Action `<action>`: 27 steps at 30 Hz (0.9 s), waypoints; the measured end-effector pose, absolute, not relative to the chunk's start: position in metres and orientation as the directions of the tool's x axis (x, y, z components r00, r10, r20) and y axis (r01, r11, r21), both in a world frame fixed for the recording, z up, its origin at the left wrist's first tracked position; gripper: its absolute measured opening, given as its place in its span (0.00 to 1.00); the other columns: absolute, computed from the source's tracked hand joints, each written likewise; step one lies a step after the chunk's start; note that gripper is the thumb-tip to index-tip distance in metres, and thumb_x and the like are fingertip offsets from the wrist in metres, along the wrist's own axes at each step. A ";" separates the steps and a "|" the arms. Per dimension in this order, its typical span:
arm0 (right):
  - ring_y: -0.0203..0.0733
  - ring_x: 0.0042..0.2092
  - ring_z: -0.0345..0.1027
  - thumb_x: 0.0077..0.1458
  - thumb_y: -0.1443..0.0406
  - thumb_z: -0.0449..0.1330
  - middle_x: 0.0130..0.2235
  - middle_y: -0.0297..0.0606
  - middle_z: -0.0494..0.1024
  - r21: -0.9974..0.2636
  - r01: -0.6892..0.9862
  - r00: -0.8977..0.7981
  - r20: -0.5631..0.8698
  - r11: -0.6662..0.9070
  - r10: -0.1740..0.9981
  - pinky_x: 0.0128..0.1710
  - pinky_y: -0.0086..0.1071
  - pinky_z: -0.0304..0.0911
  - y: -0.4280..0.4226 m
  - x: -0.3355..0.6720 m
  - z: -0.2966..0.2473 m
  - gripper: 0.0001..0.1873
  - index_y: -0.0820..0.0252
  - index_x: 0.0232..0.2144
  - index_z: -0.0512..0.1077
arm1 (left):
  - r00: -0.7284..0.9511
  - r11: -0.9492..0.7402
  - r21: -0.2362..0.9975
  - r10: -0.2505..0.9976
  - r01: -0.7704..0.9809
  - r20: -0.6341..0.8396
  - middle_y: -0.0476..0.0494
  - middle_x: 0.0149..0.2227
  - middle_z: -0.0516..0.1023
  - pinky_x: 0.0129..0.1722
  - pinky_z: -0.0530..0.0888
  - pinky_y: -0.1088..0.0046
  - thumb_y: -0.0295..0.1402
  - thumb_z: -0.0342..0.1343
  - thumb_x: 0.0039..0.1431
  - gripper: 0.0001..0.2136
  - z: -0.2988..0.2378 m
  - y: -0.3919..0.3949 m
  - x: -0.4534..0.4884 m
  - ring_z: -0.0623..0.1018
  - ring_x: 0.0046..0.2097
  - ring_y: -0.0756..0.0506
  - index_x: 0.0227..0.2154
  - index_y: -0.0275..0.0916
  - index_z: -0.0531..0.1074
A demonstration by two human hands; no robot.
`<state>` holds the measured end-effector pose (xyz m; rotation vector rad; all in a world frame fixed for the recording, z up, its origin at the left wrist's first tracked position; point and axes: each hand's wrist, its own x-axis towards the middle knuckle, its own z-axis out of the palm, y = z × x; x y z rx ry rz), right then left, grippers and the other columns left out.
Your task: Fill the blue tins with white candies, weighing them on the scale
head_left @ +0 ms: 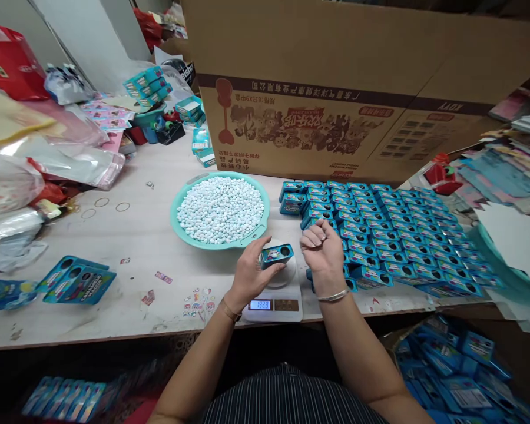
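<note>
My left hand (250, 272) grips a small blue tin (277, 254) by its sides, thumb at the front. The tin has a dark round opening in its top and is over the pan of a white digital scale (272, 314) with a lit display. Whether it rests on the pan I cannot tell. To the right, my right hand (322, 250) is raised with fingers curled closed; whatever may be inside is hidden. Behind my left hand stands a turquoise basin (175, 222) full of pale blue and white candies (221, 209). Many similar tins (382, 235) stand in rows beside my right hand.
A large cardboard box (318, 126) rises behind the rows. Two or three blue tins (77, 281) stand at the left front. Plastic bags (35, 135) crowd the left side. A carton of blue packages (459, 365) sits below the table's right edge.
</note>
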<state>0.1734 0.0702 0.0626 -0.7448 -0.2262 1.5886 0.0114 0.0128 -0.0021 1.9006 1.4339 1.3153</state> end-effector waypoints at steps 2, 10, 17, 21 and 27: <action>0.27 0.14 0.44 0.67 0.66 0.49 0.16 0.20 0.49 -0.495 -0.851 -0.002 -0.330 -0.174 0.944 0.14 0.20 0.45 0.065 0.185 0.067 0.16 0.58 0.25 0.61 | -0.043 -0.352 0.795 0.903 0.493 0.427 0.37 0.52 0.77 0.54 0.74 0.60 0.38 0.63 0.57 0.24 -0.002 0.000 0.001 0.76 0.54 0.40 0.55 0.40 0.68; 0.27 0.15 0.48 0.70 0.64 0.41 0.17 0.22 0.54 -0.416 -0.901 0.068 -0.407 -0.119 0.911 0.13 0.21 0.48 0.036 0.219 0.076 0.20 0.59 0.27 0.62 | -0.469 -0.093 0.896 0.826 0.434 0.313 0.41 0.46 0.79 0.45 0.78 0.65 0.38 0.59 0.60 0.14 -0.008 -0.060 -0.046 0.79 0.45 0.44 0.47 0.40 0.74; 0.28 0.20 0.56 0.69 0.63 0.45 0.23 0.27 0.61 -0.531 -0.841 0.191 -0.471 -0.104 0.861 0.16 0.22 0.55 0.028 0.226 0.063 0.17 0.59 0.27 0.62 | -0.536 0.037 0.933 0.826 0.358 0.173 0.41 0.44 0.80 0.44 0.78 0.64 0.43 0.60 0.57 0.15 -0.021 -0.083 -0.059 0.79 0.44 0.43 0.44 0.40 0.75; 0.28 0.20 0.55 0.67 0.66 0.44 0.23 0.27 0.60 -0.540 -0.829 0.168 -0.486 -0.143 0.858 0.17 0.21 0.55 0.027 0.226 0.061 0.16 0.59 0.27 0.63 | -0.460 -0.009 0.920 0.864 0.392 0.204 0.42 0.44 0.79 0.42 0.78 0.65 0.41 0.59 0.59 0.14 -0.019 -0.075 -0.047 0.79 0.43 0.44 0.44 0.41 0.75; 0.27 0.17 0.40 0.59 0.62 0.59 0.19 0.21 0.51 -0.739 -0.653 0.108 -0.307 -0.165 0.946 0.14 0.20 0.43 0.026 0.224 0.051 0.09 0.59 0.28 0.66 | -0.320 -0.131 0.884 0.900 0.449 0.297 0.40 0.46 0.78 0.42 0.78 0.64 0.38 0.58 0.60 0.13 -0.011 -0.054 -0.026 0.78 0.46 0.43 0.46 0.40 0.74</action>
